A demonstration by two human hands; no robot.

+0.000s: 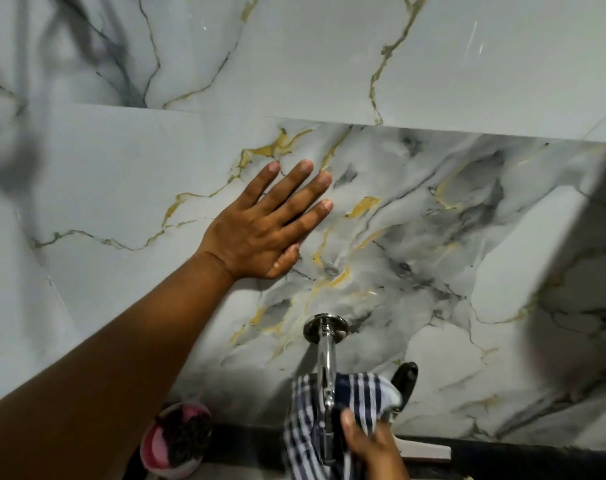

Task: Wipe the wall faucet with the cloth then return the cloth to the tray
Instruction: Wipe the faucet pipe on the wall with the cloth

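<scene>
— Faucet (326,344), chrome, wall-mounted: position?
— Lower centre of the frame, round flange against the marble wall (433,237), spout running down toward the bottom edge.
— Cloth (357,400), blue-and-white striped?
— Draped around the spout, lower centre. Right hand (370,445) pinches it closed against the metal, thumb on top.
— Left hand (263,223)?
— Middle of the frame, palm flat on the wall, fingers spread wide, holding nothing.
— Other items?
— Pink bowl (175,441), bottom, left of the cloth; black handle (405,379) just right of it
</scene>
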